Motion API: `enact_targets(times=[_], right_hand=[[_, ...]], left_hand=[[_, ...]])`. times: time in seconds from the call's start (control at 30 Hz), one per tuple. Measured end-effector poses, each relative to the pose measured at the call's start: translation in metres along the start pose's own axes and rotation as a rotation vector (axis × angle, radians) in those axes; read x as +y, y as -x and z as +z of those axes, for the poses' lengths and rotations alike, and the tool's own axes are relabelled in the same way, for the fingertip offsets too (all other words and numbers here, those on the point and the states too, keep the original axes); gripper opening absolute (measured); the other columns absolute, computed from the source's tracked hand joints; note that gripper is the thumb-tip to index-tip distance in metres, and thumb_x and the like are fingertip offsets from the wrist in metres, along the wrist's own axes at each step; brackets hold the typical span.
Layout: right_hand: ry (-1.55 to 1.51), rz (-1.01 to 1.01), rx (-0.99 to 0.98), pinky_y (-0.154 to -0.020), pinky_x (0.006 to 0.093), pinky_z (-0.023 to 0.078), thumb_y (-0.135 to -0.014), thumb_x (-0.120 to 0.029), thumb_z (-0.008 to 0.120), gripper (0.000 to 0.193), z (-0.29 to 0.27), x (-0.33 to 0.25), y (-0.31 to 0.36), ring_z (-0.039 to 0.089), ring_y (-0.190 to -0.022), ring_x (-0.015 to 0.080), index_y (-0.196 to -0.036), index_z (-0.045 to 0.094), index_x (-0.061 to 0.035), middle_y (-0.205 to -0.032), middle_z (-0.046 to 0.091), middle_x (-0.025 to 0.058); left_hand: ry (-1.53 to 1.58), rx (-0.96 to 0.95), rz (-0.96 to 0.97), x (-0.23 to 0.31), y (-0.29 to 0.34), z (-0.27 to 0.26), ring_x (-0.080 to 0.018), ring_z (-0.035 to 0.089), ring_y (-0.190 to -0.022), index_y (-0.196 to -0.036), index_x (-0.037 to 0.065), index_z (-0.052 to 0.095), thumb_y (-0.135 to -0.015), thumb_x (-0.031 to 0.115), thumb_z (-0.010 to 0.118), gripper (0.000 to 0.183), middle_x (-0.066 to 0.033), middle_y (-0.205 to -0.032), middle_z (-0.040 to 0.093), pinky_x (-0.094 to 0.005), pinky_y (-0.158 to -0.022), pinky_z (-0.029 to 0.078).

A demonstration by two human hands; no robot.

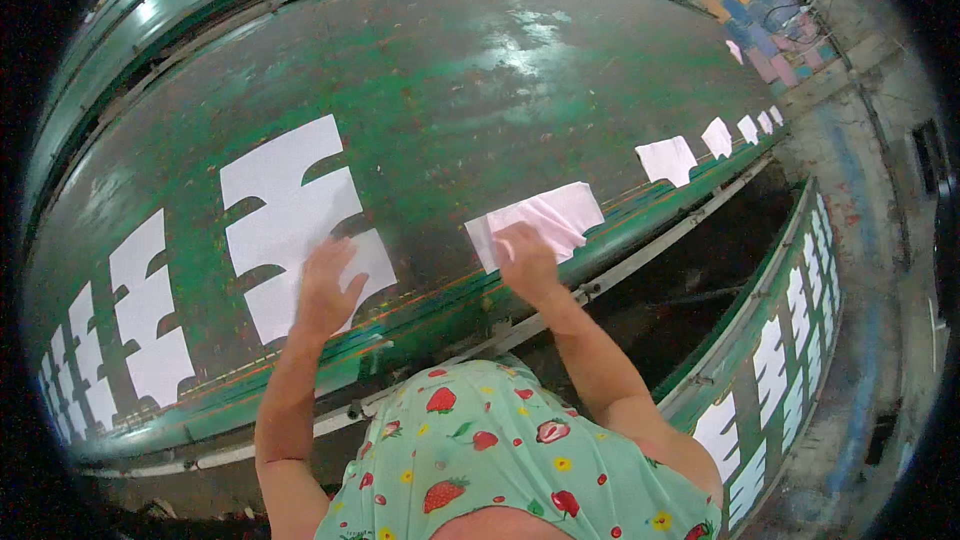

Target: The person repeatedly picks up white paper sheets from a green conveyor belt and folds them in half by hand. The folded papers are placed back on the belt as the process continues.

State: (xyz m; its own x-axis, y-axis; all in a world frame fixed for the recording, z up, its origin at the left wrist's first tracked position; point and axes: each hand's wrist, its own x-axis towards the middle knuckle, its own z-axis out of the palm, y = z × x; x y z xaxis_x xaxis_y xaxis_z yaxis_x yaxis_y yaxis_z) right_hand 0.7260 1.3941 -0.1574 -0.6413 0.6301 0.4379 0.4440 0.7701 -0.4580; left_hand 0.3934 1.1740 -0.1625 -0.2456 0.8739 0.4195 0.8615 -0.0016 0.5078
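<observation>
Both palms lie open: the left hand (pixel 325 290) flattens a white cut-out sheet (pixel 295 225) against the green desk (pixel 480 90), the right hand (pixel 525 255) pins a folded white piece (pixel 555 215) at its edge.

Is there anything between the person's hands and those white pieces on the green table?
Nothing visible. The left hand lies flat on the white cut-out piece, and the right hand rests on the folded white piece near the edge of the green table. No other thing lies between them.
</observation>
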Motion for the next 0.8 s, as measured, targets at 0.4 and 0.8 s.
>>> enact_targets(times=[0.4, 0.8], right_hand=[[0.385, 0.171, -0.157, -0.098, 0.0523, 0.059, -0.093, -0.023, 0.077, 0.027, -0.081, 0.22, -0.051, 0.065, -0.123, 0.0382, -0.116, 0.077, -0.0104, -0.132, 0.069, 0.0156], [0.259, 0.124, -0.411, -0.095, 0.0513, 0.06, -0.093, -0.028, 0.079, 0.019, -0.092, 0.265, -0.075, 0.07, -0.117, 0.0347, -0.104, 0.079, -0.0122, -0.119, 0.073, 0.0131]], left_hand=[[0.333, -0.162, 0.051, 0.208, -0.069, 0.181, -0.0387, 0.069, -0.126, -0.135, 0.003, 0.072, -0.094, 0.016, 0.081, 0.044, -0.0181, -0.141, 0.072, -0.0481, -0.107, 0.057], [-0.407, -0.246, -0.276, 0.219, -0.068, 0.197, -0.0509, 0.051, -0.147, -0.148, 0.0, 0.064, -0.099, 0.049, 0.074, 0.07, -0.0255, -0.158, 0.057, -0.0697, -0.123, 0.034]])
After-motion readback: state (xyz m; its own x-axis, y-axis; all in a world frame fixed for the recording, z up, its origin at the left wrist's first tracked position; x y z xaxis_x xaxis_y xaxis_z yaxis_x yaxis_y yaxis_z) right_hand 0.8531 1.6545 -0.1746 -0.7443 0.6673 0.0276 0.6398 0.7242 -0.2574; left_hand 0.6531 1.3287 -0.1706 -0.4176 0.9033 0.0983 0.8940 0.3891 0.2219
